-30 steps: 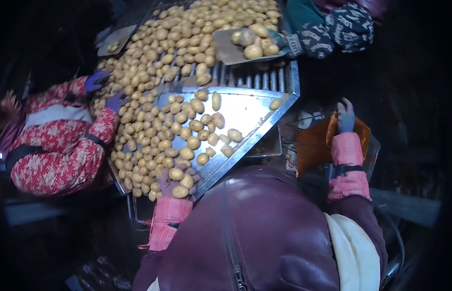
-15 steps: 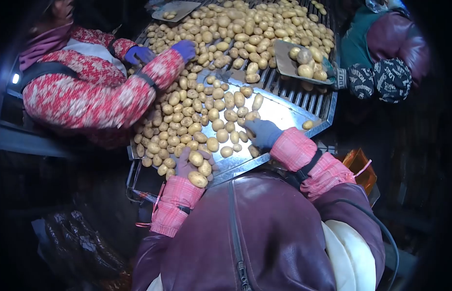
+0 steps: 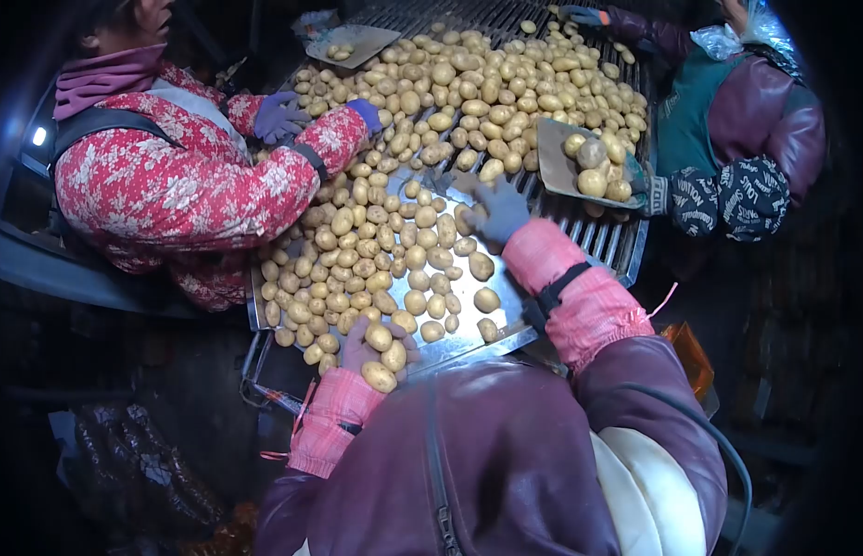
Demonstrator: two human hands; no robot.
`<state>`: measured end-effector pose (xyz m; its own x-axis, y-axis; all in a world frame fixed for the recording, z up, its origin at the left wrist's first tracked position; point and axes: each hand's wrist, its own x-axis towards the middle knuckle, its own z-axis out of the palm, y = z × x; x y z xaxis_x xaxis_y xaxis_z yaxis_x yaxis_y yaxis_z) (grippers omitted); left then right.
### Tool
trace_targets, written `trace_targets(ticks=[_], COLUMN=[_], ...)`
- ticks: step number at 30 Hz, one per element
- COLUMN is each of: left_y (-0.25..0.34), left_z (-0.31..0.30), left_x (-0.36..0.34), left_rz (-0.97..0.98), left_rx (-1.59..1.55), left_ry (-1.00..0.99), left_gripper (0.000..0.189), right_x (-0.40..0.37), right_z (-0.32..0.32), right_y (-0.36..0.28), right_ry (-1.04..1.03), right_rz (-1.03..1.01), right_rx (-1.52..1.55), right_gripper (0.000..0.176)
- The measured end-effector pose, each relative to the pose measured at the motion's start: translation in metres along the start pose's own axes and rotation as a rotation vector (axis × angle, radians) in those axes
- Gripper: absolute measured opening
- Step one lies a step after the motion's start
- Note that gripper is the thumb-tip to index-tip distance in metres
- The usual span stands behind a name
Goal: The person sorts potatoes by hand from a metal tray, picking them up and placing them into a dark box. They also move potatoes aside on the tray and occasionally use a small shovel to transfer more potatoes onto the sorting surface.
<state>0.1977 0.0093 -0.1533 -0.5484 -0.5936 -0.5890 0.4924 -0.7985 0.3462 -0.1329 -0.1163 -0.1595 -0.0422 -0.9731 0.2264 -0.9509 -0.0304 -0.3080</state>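
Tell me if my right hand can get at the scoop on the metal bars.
Probably yes: your right hand is close to the scoop, with only metal bars and a few potatoes seen between. A co-worker's gloved hand seems to hold it, though, so taking it may need their release.

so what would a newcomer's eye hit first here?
The mass of potatoes, spread over the slats and the bright metal sheet mid-view. Then the red floral jacket on the co-worker at left, and the loaded scoop at right. Nearer, the left hand cups three potatoes at the sheet's near edge.
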Motion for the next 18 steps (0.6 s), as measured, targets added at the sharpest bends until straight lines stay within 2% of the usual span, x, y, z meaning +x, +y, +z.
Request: trace_targets(ticks=[1,3,6,7,9,12,15,16,18], left_y=[0.0,0.004,0.006,0.005,0.0,-0.001,-0.002,-0.003,-0.004], left_z=[0.002,-0.003,-0.001,-0.002,-0.009,-0.019,-0.02,-0.02,-0.017], left_x=[-0.001,0.002,-0.001,0.002,0.004,0.008,0.007,0.008,0.009], left_rz=[-0.013,-0.028,-0.038,-0.026,-0.009,0.023,0.055,0.076,0.083], left_rx=[-0.038,-0.023,0.003,-0.008,-0.017,0.002,0.036,0.05,0.055], left_ry=[0.015,-0.043,-0.027,-0.032,-0.042,-0.09,-0.143,-0.147,-0.175], left_gripper=[0.071,0.072,0.073,0.073,0.073,0.074,0.074,0.074,0.074], right_x=[-0.001,0.004,0.03,0.034,0.054,0.061,0.053,0.049,0.049], right_z=[0.002,-0.001,-0.014,-0.029,0.015,0.02,-0.001,0.012,0.021], right_y=[-0.002,-0.014,-0.003,-0.003,0.036,0.032,0.015,0.024,0.034], right_ry=[0.122,0.112,0.268,0.236,0.304,0.175,-0.048,0.171,0.254], right_rz=[-0.197,-0.344,-0.177,0.025,0.139,0.188,0.101,-0.005,-0.063], right_rx=[0.083,0.409,0.268,0.03,0.036,-0.139,-0.074,-0.102,-0.136], right_gripper=[0.049,0.041,0.039,0.043,0.047,0.052,0.052,0.05,0.046])
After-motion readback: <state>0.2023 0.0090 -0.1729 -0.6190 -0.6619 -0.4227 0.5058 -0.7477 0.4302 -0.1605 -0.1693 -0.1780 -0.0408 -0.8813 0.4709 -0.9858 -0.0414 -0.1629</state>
